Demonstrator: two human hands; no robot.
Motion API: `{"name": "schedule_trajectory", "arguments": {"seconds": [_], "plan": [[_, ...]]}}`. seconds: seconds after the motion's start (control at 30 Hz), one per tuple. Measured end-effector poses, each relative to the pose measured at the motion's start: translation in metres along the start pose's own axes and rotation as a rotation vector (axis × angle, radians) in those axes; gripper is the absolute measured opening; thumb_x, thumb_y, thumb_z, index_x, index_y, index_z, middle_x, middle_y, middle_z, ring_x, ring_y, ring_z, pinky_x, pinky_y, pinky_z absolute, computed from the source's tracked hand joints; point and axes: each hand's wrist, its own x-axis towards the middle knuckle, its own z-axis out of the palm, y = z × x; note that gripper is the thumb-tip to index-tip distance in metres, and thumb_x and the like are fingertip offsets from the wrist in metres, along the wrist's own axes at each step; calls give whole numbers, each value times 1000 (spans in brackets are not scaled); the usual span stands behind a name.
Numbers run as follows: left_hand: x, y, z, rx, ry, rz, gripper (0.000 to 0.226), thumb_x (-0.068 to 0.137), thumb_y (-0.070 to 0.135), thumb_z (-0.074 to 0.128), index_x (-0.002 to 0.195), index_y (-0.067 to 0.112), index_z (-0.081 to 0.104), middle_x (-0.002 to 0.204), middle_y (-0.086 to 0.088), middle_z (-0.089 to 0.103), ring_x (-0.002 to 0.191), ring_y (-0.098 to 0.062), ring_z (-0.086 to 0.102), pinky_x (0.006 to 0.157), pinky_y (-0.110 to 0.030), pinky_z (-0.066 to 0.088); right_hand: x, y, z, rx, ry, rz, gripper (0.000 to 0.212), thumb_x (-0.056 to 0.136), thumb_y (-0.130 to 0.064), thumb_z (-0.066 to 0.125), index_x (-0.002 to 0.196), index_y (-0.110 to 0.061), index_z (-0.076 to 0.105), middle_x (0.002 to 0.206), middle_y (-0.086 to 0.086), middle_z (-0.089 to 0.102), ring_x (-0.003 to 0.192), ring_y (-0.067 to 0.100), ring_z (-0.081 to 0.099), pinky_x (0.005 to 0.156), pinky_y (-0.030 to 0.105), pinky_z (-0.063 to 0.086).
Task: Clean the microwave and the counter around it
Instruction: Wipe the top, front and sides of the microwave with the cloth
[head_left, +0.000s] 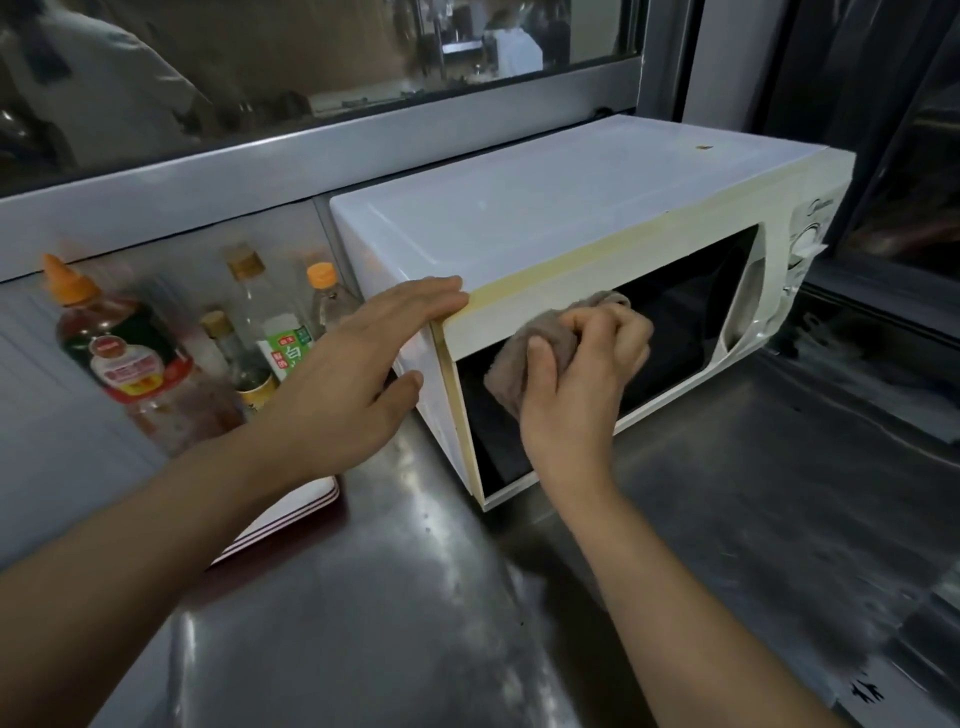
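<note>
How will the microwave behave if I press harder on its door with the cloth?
The microwave sits on smooth steel counter, so it could slide. The left hand braces its corner, which probably checks that. The bunched cloth in the right hand looks soft and should give.

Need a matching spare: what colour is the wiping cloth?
Beige-brown cloth, bunched in the right hand; head view.
</note>
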Motion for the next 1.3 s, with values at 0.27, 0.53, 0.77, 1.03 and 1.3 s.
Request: {"name": "schedule_trajectory", "arguments": {"seconds": [0.27,0.53,0.77,1.03,1.3], "plan": [[-5,-3,4,25,-15,14,67,79,7,46,144,17,33,153,4,29,143,-11,21,117,-45,22,-76,56,0,-121,-223,59,23,79,5,64,100,3,52,122,20,37,116,33,36,94,-4,17],[-4,-3,-6,47,-39,4,73,79,-9,51,144,19,34,153,4,30,143,-10,22,117,-31,19,-28,-12,4,16,-97,-11,15,79,-8,60,93,-8,52,115,5,35,109,20,35,96,18,31],[-5,-12,-3,22,-50,-7,80,77,-14,49,145,24,32,153,10,27,142,-3,20,113,-11,15,-81,31,7,-92,-212,-2,20,80,3,63,97,3,54,120,18,37,112,23,35,94,40,43],[-4,-10,-8,36,-69,-29,83,76,-15,49,145,27,32,153,12,27,142,-4,21,114,-22,21,-58,0,6,10,-148,-63,16,79,-6,65,90,-2,55,111,4,36,107,21,39,94,27,40],[-2,-11,-10,40,-44,-9,83,74,-17,46,143,29,34,151,13,29,141,-4,23,113,-26,26,-48,-22,27,-43,14,-156,22,71,-13,62,86,-1,52,110,16,43,103,24,38,91,20,34]]}}
